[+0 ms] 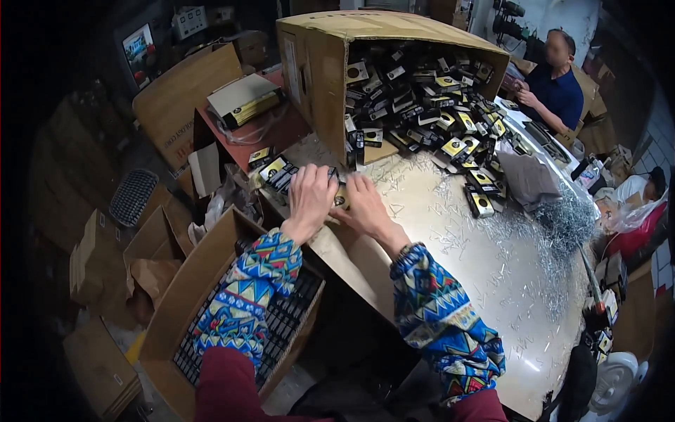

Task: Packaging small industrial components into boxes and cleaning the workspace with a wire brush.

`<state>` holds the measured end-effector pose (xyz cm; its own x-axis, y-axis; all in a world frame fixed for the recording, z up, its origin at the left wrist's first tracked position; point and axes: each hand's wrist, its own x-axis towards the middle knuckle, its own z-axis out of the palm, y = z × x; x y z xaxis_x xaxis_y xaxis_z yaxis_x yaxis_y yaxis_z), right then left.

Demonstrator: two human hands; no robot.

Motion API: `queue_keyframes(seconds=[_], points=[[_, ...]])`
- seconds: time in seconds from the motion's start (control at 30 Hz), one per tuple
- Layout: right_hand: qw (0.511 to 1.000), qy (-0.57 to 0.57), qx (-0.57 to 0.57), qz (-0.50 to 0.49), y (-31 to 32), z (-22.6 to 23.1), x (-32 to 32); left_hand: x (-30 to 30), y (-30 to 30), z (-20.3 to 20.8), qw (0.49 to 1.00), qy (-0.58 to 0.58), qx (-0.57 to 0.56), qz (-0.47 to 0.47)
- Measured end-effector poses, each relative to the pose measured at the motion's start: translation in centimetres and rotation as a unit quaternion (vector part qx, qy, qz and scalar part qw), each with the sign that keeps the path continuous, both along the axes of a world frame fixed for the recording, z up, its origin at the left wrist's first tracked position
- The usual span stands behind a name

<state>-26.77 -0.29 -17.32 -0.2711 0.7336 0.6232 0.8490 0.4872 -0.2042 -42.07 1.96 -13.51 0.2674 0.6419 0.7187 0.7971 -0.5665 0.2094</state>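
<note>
In front of the big carton (pixel 320 91), I see the left hand (pixel 311 200) and right hand (pixel 368 208) gripping small boxes (pixel 342 200) with bent fingers, maybe to keep them steady

Through the head view I saw the left hand (pixel 309 202) and right hand (pixel 367 205) close together at a small yellow-and-black box (pixel 342 197), near a large carton (pixel 314 84) spilling similar boxes (pixel 450 121) across the pin-strewn tabletop (pixel 485 271).
</note>
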Motion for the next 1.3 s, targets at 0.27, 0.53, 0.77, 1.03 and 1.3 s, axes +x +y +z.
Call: queue_keyframes(seconds=[0.27, 0.53, 0.77, 1.03, 1.3], points=[[0.951, 0.21, -0.224, -0.022, -4.4, 2.5, 0.4, -2.0, 0.8, -0.7, 0.997, -0.007, -0.036, -0.066], [0.984, -0.022, -0.146, -0.102, -5.8, 0.2, 1.9, -1.1, -1.9, 2.9, 0.979, -0.038, -0.136, -0.145], [0.949, -0.101, -0.219, -0.202, -18.8, 0.0, 15.7, 13.3, -4.5, 2.0, 0.9, 0.117, -0.192, -0.374], [0.921, -0.06, -0.255, -0.288, -31.3, 1.9, 21.7, 31.1, -4.4, 0.3, 0.922, 0.233, -0.207, -0.228], [0.883, 0.024, -0.242, -0.401, -38.1, 0.3, 26.8, 27.0, -5.6, 1.4, 0.902, 0.166, -0.275, -0.289]])
